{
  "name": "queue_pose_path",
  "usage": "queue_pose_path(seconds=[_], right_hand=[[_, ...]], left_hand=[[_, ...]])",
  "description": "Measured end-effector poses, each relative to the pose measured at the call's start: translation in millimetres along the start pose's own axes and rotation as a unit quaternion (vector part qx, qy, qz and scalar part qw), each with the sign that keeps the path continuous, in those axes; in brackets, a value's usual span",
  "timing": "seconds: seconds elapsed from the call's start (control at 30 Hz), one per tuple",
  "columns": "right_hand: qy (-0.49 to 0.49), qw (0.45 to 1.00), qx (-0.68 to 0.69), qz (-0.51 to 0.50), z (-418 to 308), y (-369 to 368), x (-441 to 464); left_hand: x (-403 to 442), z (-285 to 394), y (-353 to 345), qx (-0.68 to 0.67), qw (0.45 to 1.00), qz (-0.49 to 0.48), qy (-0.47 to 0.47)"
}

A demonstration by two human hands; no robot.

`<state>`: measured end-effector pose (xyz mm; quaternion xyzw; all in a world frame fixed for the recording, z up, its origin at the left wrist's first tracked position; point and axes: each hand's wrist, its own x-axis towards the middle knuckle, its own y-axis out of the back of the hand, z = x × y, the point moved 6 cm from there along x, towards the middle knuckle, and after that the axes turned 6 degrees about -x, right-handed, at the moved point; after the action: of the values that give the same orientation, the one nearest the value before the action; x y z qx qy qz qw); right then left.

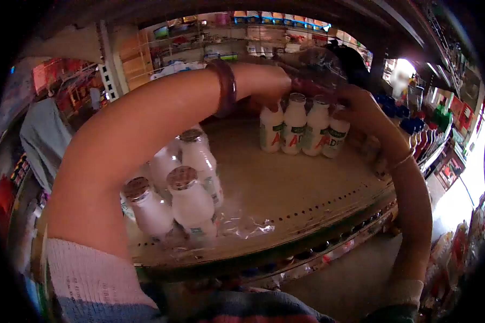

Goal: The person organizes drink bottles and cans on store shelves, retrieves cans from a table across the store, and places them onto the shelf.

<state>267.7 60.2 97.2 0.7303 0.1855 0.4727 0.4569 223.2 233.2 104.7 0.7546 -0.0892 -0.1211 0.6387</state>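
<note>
A short row of white milk bottles (293, 129) with green labels and red and black lettering stands upright toward the back of a brown shelf (253, 177). My left hand (269, 89) reaches across from the left, its fingers closed at the top of the leftmost bottle. At the other end, my right hand (353, 102) closes on the rightmost bottle near its neck. Both sets of fingertips are partly dark or hidden. Nearer me on the left, under my left forearm, several more bottles with brown caps (191, 196) stand in clear plastic wrap (248, 226).
A metal upright post (108, 64) stands at the left of the shelf. Farther back are racks of packaged goods (280, 19). Blue-capped bottles (412, 125) are at the right. The perforated shelf edge (318, 207) runs along the front, above more goods below.
</note>
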Motion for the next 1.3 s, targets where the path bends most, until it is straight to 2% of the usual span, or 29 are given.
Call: queue_pose_path(seconds=[0.03, 0.13, 0.17, 0.27, 0.4, 0.5, 0.57, 0.6, 0.73, 0.83, 0.97, 1.03, 1.13, 1.23, 1.3], right_hand=[[0.006, 1.000, -0.011, 0.009, -2, 1, 3], [0.045, 0.999, 0.009, 0.025, -25, 4, 19], [0.061, 0.997, 0.023, 0.029, -37, 5, 28], [0.150, 0.980, -0.042, 0.123, -79, 1, 61], [0.154, 0.985, -0.023, 0.068, -141, -26, 96], [0.242, 0.964, 0.108, 0.034, -175, -62, 121], [0.239, 0.968, 0.071, -0.004, -195, -78, 130], [0.251, 0.966, 0.054, -0.011, -204, -86, 132], [0.248, 0.966, 0.069, -0.034, -224, -104, 134], [0.225, 0.964, 0.111, -0.084, -230, -108, 134], [0.207, 0.971, 0.069, -0.103, -234, -109, 132], [0.188, 0.967, 0.097, -0.144, -230, -113, 134], [0.240, 0.957, 0.103, -0.129, -223, -117, 138], [0.313, 0.931, 0.143, -0.121, -224, -115, 134], [0.251, 0.945, 0.144, -0.155, -219, -114, 130]], left_hand=[[0, -7, -1, -0.013, 1.000, 0.002, -0.004], [-35, -28, 19, -0.087, 0.994, -0.014, 0.060], [-50, -35, 28, -0.066, 0.995, 0.005, 0.070], [-94, -75, 41, -0.024, 0.993, 0.063, 0.100], [-161, -120, 33, -0.027, 0.984, 0.111, 0.139], [-206, -147, 16, -0.100, 0.970, 0.106, 0.194], [-232, -155, 4, -0.144, 0.959, 0.091, 0.225], [-241, -149, 4, -0.057, 0.982, 0.122, 0.130], [-270, -171, -18, -0.124, 0.962, 0.101, 0.222], [-277, -165, -24, -0.128, 0.968, 0.084, 0.197], [-284, -166, -36, -0.210, 0.946, 0.075, 0.235], [-284, -166, -39, -0.213, 0.946, 0.080, 0.232], [-277, -167, -42, -0.170, 0.969, 0.096, 0.150], [-275, -168, -41, -0.177, 0.973, 0.101, 0.107], [-275, -169, -41, -0.166, 0.975, 0.096, 0.113]])
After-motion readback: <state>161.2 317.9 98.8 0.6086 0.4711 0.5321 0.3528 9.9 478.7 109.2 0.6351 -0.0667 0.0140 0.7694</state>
